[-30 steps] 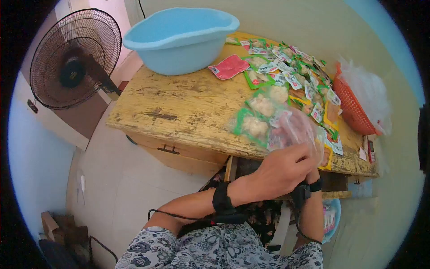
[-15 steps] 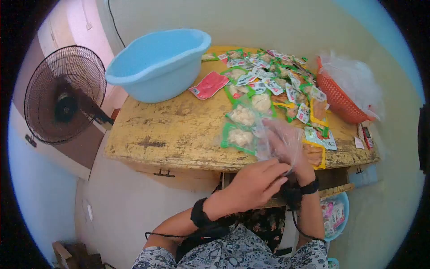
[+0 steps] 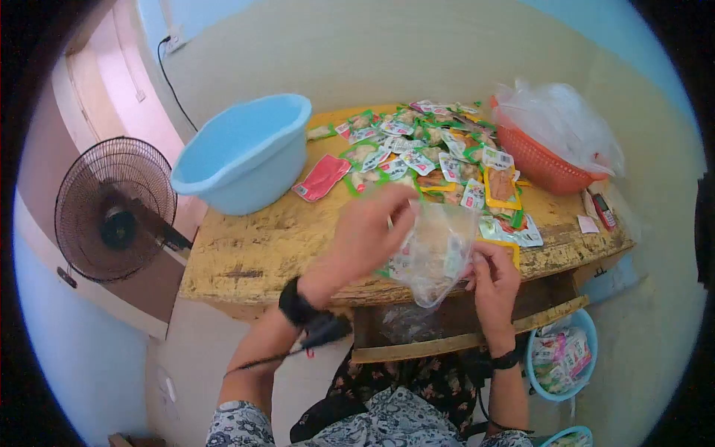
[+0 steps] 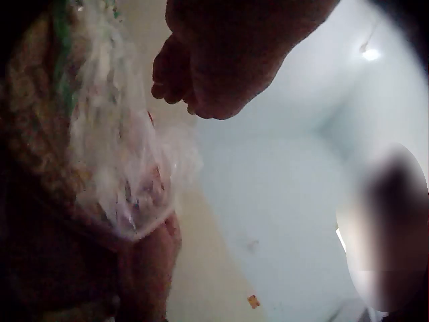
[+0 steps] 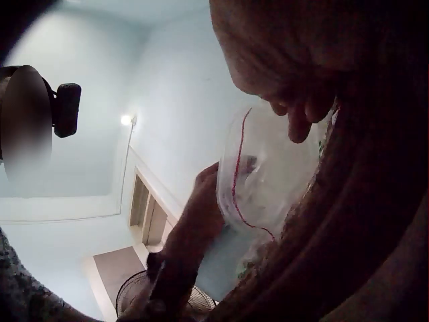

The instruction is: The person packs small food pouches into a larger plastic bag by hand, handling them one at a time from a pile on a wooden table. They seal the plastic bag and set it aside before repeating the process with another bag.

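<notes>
Between the two hands hangs a clear plastic bag (image 3: 436, 249), with pale food and printed packet labels showing through it. Its edge carries a red line in the right wrist view, where the bag (image 5: 268, 178) is stretched wide. My left hand (image 3: 365, 231) holds the bag's upper left edge with curled fingers; their tips are partly hidden in the head view. On the opposite side, my right hand (image 3: 497, 287) pinches the right edge between thumb and fingers. Just behind the bag lies a heap of green-edged food packets (image 3: 417, 153).
A blue basin (image 3: 246, 160) and a red packet (image 3: 322, 178) sit on the worn yellow table (image 3: 238, 253). At right are a red basket (image 3: 532, 153) with plastic bags and a phone (image 3: 603, 211). Below, a drawer (image 3: 469, 341) stands pulled out beside a packet-filled blue bucket (image 3: 592, 335).
My right hand has come out of the bag to its right edge. My left hand has risen to the upper left edge. Packets that lay beside the bag now show through it.
</notes>
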